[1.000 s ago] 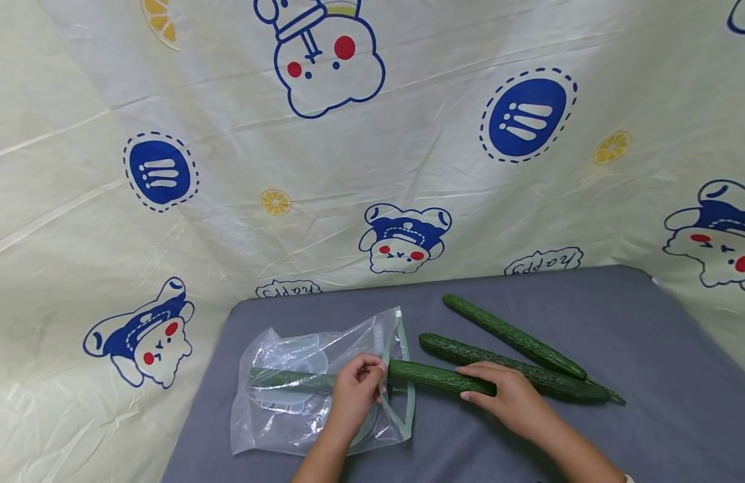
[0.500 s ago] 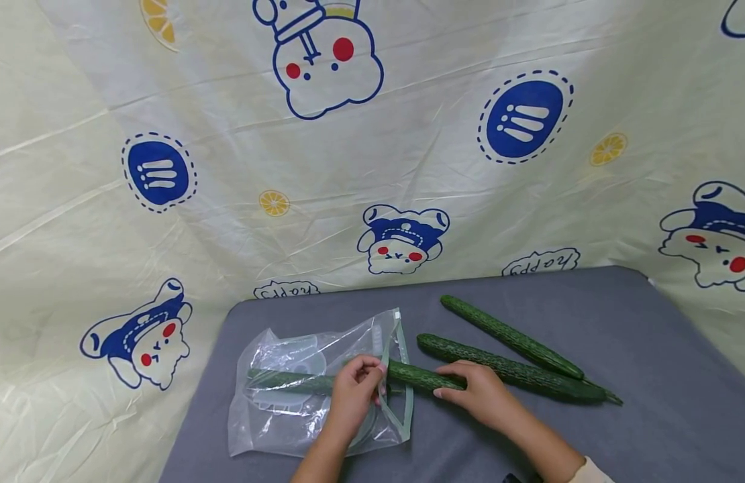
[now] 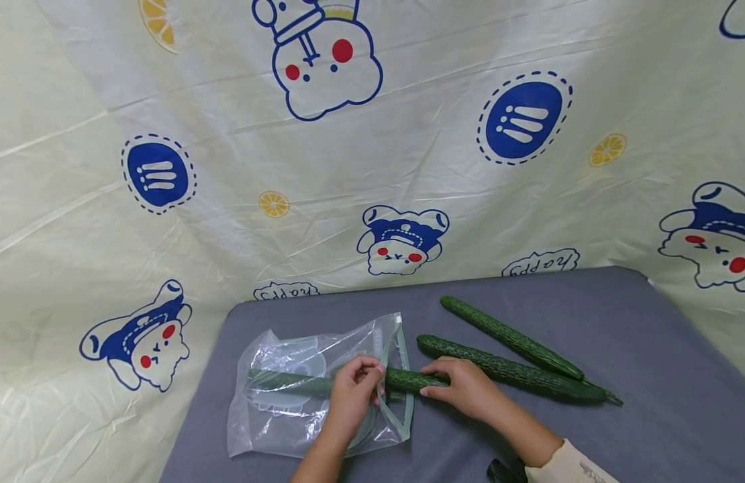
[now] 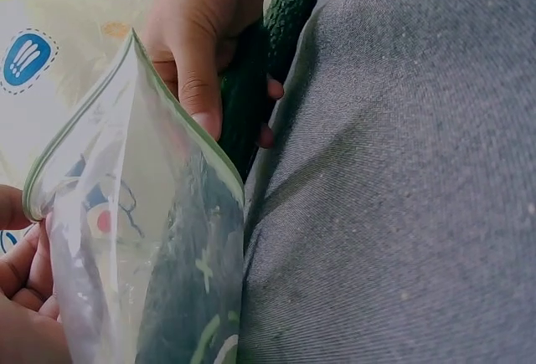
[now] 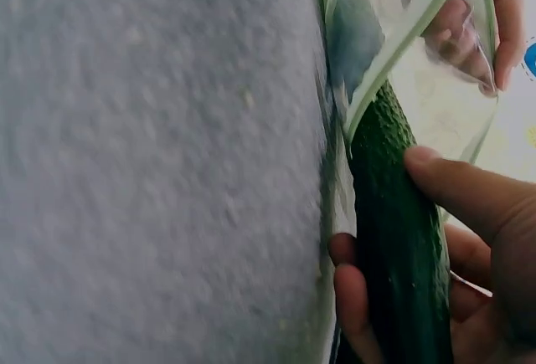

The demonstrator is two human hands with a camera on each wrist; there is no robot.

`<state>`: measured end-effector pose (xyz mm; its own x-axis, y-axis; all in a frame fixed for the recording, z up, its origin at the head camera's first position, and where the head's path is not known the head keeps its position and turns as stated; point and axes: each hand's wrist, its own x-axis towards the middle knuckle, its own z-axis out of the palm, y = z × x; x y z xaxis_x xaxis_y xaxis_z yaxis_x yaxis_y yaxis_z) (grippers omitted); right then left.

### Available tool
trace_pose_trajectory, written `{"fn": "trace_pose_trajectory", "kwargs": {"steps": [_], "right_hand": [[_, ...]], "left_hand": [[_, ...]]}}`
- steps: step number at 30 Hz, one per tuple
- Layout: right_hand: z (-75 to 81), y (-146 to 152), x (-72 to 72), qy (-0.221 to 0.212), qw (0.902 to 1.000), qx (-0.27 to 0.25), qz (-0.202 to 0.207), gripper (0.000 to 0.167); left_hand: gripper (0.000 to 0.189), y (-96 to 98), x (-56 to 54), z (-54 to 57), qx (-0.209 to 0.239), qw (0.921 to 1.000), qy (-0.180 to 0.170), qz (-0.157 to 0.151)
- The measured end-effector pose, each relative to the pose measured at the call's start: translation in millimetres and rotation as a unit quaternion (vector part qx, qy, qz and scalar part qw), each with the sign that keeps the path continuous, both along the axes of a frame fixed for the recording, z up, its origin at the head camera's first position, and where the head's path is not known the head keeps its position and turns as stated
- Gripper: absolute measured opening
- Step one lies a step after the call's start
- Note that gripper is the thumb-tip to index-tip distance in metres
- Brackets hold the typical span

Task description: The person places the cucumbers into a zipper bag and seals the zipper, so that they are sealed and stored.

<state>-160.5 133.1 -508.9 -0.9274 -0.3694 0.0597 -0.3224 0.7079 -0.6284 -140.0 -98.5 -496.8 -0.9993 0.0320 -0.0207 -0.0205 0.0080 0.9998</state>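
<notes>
A clear plastic zip bag (image 3: 276, 429) with a pale green edge lies on the left of the table, its mouth facing right. My left hand (image 3: 353, 389) pinches the upper layer at the bag's mouth and lifts it. One cucumber (image 3: 288, 382) shows through the plastic inside the bag. Another cucumber (image 5: 394, 238) is partly in the mouth; my right hand (image 3: 466, 388) grips its outer part between thumb and fingers. In the left wrist view, the right hand (image 4: 205, 38) shows just beyond the bag's rim. The front end of the gripped cucumber is partly hidden behind my left hand.
Two more cucumbers, an upper one (image 3: 511, 335) and a lower one (image 3: 511, 370), lie slantwise on the grey cloth-covered table (image 3: 650, 376) right of the bag. A printed curtain (image 3: 409, 168) hangs behind the table. A small black object (image 3: 505, 471) shows beside the right sleeve.
My right hand has moved left, sliding the gripped cucumber further into the bag. My left hand stays at the bag's mouth, and the two loose cucumbers lie as before.
</notes>
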Motion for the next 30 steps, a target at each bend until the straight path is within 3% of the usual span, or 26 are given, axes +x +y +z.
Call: {"fn": "trace_pose_trajectory", "kwargs": {"steps": [3,8,14,19,27,30], "right_hand": [[2.3,4,-2.7,-0.046,0.9987,-0.013,0.019,0.037],[8.4,17,-7.2,-0.142,0.9882,-0.047,0.032,0.043],[10.3,33,-11.2,-0.202,0.9736,-0.078,0.073,0.044],[8.9,40,-10.3,-0.205,0.9705,-0.082,0.098,0.043],[7.3,40,-5.6,-0.230,0.9606,-0.135,0.080,0.049],[3.9,41,-5.3,-0.222,0.9624,-0.137,0.077,0.049]], "left_hand": [[0.018,-0.1,0.1,0.0,0.004,1.0000,-0.004,-0.001],[0.020,-0.3,0.0,0.6,0.011,0.9999,-0.010,0.000],[0.020,-0.6,-0.8,-0.4,0.009,0.9999,-0.011,0.002],[0.020,-0.7,-0.5,-0.4,0.013,0.9998,-0.012,0.001],[0.018,-0.3,-1.7,-2.5,-0.003,0.9999,-0.013,0.001],[0.019,0.5,-1.3,-3.0,-0.001,0.9999,-0.015,0.001]]}}
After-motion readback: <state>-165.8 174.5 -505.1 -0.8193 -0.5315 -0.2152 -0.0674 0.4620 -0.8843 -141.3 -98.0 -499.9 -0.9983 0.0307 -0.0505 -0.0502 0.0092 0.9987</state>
